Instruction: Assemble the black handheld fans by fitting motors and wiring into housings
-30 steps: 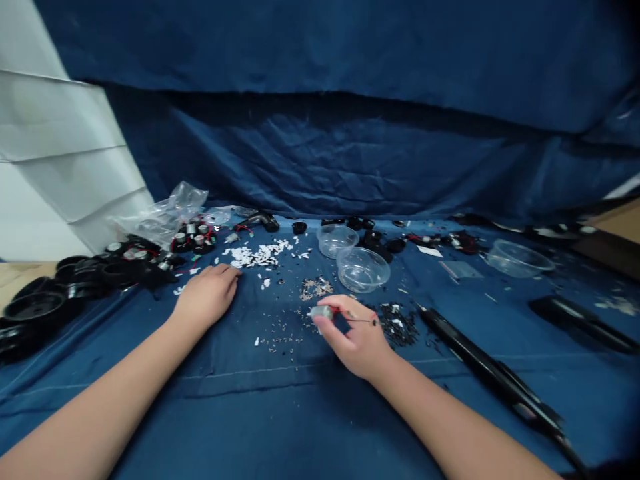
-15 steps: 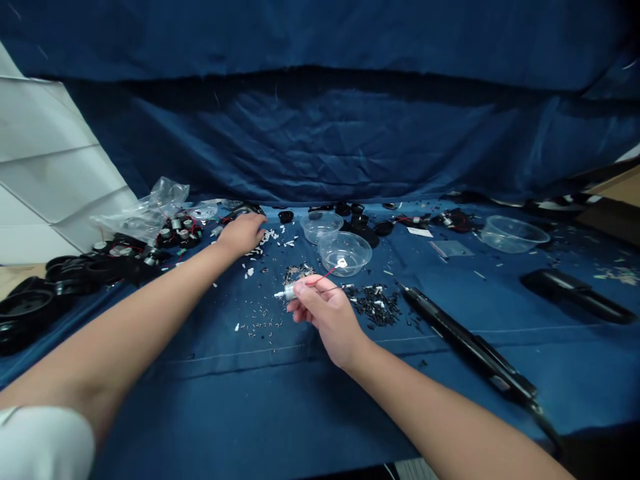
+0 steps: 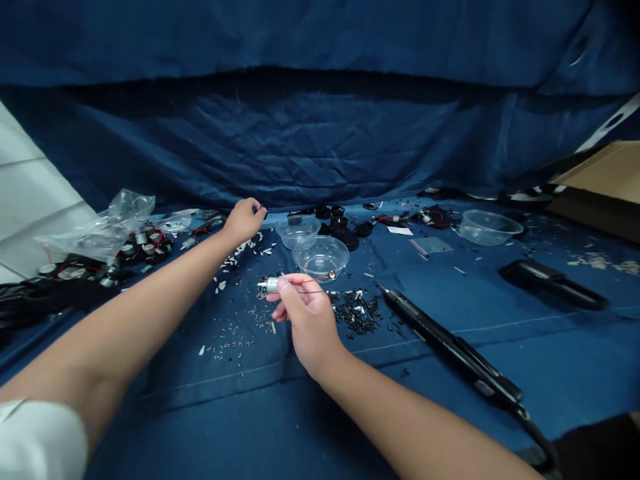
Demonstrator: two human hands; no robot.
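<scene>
My right hand pinches a small silver motor between thumb and fingers, above the blue cloth. Thin red and black wires run from the motor toward a clear plastic bowl, which stands just beyond my fingers. My left hand reaches to the far side of the cloth, its fingers bunched next to small black parts. Whether those fingers hold anything is hidden. Tiny screws lie scattered below my left forearm, and a heap of black pieces lies right of my right hand.
A long black corded tool lies to the right, with a black handle beyond it. Further bowls, a plastic bag, wired parts and a cardboard box surround the cloth.
My left hand has moved from the cloth near the middle to the far side. My right hand keeps the motor and has shifted left. The view has turned slightly right.
</scene>
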